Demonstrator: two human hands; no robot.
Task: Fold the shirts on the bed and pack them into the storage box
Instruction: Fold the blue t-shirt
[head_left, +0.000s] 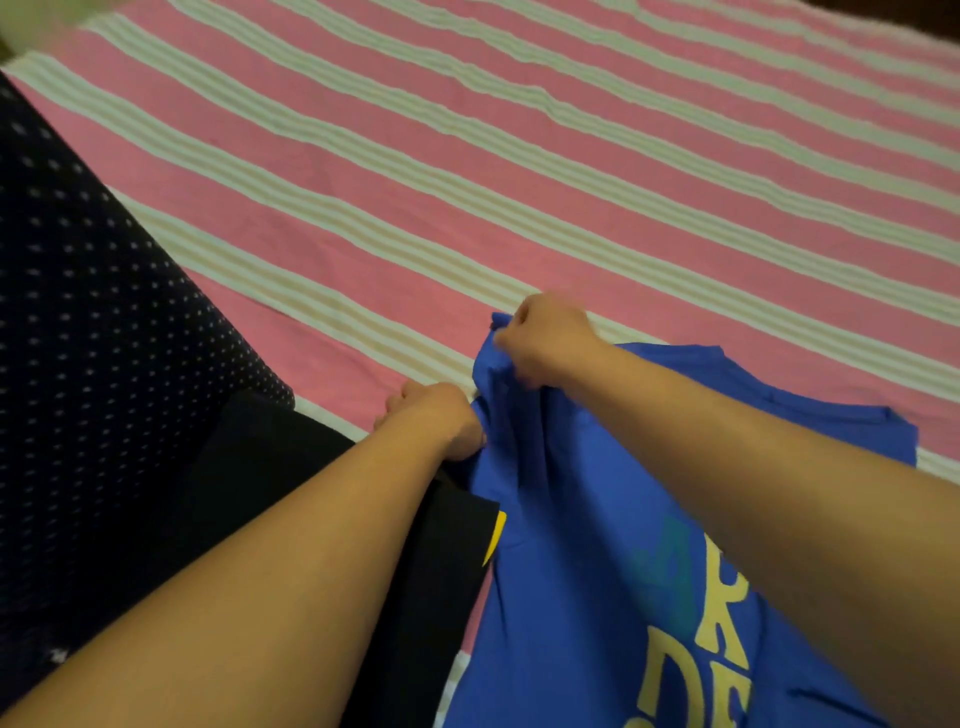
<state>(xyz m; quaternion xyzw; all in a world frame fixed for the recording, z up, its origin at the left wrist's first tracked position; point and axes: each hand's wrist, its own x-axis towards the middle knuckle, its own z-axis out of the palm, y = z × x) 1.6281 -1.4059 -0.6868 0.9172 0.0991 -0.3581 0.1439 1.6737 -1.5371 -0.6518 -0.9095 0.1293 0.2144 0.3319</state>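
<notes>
A blue shirt (582, 519) with pale yellow lettering lies on the bed at the lower right, its left part bunched and lifted. My right hand (548, 345) grips a raised fold of the blue fabric at its far left corner. Nearer to me, my left hand (439, 418) grips the same bunched edge. A black garment (291, 488) with a yellow mark lies under my left forearm, next to the blue shirt. No storage box is in view.
The bed (519, 171) is covered by a pink sheet with pale green and cream stripes, spreading wide beyond my hands. A dark navy cloth with small white dots (88, 312) lies along the left side.
</notes>
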